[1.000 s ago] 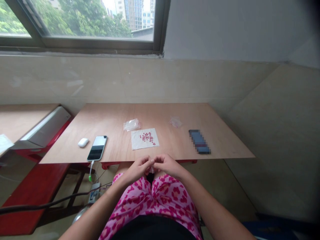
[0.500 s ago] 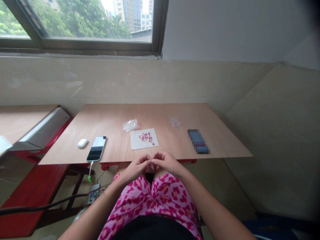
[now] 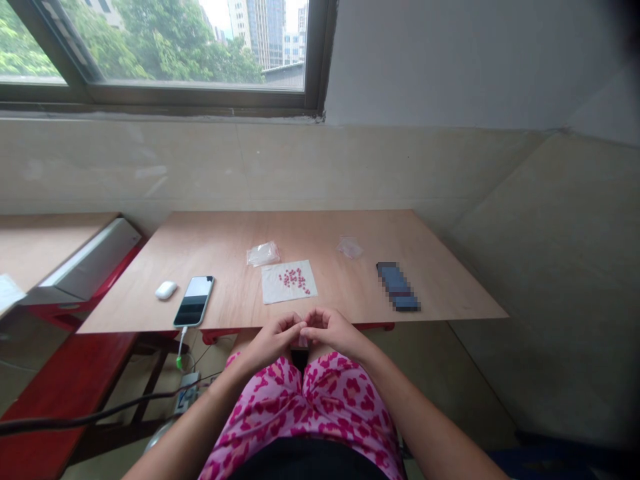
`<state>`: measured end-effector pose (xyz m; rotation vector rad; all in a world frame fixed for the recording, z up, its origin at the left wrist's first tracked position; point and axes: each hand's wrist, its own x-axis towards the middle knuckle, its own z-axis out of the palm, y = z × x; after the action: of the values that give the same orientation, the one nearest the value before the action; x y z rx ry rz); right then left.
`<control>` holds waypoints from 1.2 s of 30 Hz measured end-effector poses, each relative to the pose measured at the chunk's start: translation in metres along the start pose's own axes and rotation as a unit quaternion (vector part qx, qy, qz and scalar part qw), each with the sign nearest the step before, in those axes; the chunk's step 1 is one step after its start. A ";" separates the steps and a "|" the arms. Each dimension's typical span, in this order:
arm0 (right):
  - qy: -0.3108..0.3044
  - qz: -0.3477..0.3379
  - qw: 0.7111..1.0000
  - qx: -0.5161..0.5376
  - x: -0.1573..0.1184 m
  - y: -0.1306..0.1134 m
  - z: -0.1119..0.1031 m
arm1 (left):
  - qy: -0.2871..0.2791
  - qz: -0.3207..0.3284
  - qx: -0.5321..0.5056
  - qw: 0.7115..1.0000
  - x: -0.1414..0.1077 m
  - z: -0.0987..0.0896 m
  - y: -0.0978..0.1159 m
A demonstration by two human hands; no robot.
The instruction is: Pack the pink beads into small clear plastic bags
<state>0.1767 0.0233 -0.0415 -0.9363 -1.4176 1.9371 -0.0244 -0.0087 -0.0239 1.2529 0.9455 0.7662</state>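
My left hand (image 3: 277,339) and my right hand (image 3: 331,329) meet fingertip to fingertip just off the table's front edge, above my lap. Between them they pinch a small clear plastic bag (image 3: 303,340), mostly covered by the fingers. Beyond the hands, a white cloth (image 3: 273,287) lies on the table (image 3: 320,230) with several small red pieces (image 3: 295,279) scattered on it. A stack of clear bags (image 3: 263,254) rests behind the cloth, and another thin clear bag (image 3: 350,247) lies further right.
On the left of the table are a white earphone case (image 3: 166,290) and a phone (image 3: 195,301) with a cable plugged in. A dark, pixelated device (image 3: 399,287) lies at the right. A red bench (image 3: 45,400) stands at the lower left.
The fingertips have shifted slightly around the small bag, which now shows less above them. The whole view has moved a little, so the table appears slightly lower.
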 end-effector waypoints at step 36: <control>-0.002 -0.020 1.000 -0.009 0.003 0.004 -0.005 | 0.025 0.057 0.183 0.981 -0.001 -0.006 0.000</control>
<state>0.1789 0.0277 -0.0476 -0.9054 -1.4461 1.9001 -0.0302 -0.0068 -0.0242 1.6257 1.0958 0.7366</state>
